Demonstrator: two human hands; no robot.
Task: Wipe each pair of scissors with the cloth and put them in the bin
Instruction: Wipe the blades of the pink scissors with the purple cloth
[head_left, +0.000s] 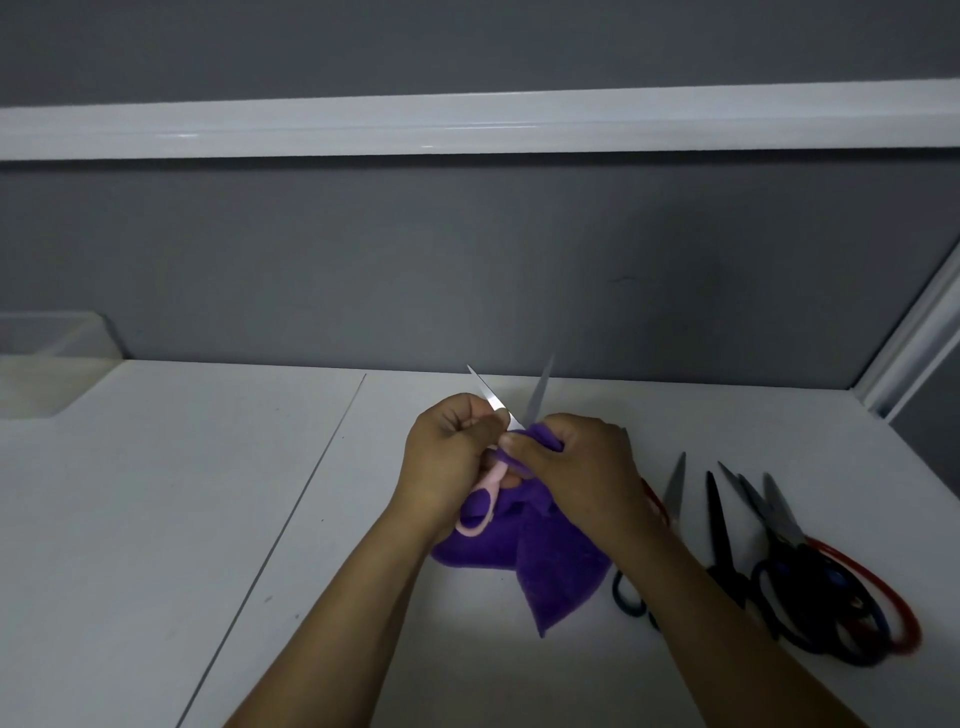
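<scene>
My left hand (447, 457) grips a pair of pink-handled scissors (480, 512) above the middle of the white table (208, 493). Its two blades are spread apart and point up and away. My right hand (576, 467) pinches a purple cloth (550, 566) against the base of the blades. The rest of the cloth hangs down to the table under both hands. A translucent bin (47, 364) stands at the far left, against the wall.
Several more scissors (779, 551) with black, blue and red handles lie in a loose pile on the table to the right of my right arm. A grey partition wall (467, 270) closes the back, and a white frame (904, 353) the right corner.
</scene>
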